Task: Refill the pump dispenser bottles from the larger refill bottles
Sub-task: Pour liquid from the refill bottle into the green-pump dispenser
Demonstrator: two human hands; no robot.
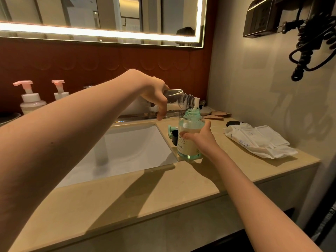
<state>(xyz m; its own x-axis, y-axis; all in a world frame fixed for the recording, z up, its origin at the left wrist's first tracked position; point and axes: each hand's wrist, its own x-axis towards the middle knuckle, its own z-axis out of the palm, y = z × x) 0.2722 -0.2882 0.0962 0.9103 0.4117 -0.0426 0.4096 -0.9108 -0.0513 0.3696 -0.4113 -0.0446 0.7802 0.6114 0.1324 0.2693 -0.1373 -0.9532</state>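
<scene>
My left hand (154, 93) grips a clear refill bottle (175, 102), tipped almost flat, with its threaded mouth over the open neck of a green-tinted dispenser bottle (190, 142). That bottle stands upright on the counter beside the sink, held round its middle by my right hand (201, 137). It holds pale liquid up to about mid height. Its green pump head (171, 128) and a black cap (175, 137) lie on the counter just left of it. Two pink-topped pump bottles stand at the far left, a wide one (31, 102) and a slimmer one (61, 91).
A white sink basin (127, 151) lies below my left arm. A pack of wet wipes (254, 140) rests on the beige counter (163, 193) at right, near a black lid (234, 123). A hair dryer with coiled cord (307, 50) hangs on the right wall.
</scene>
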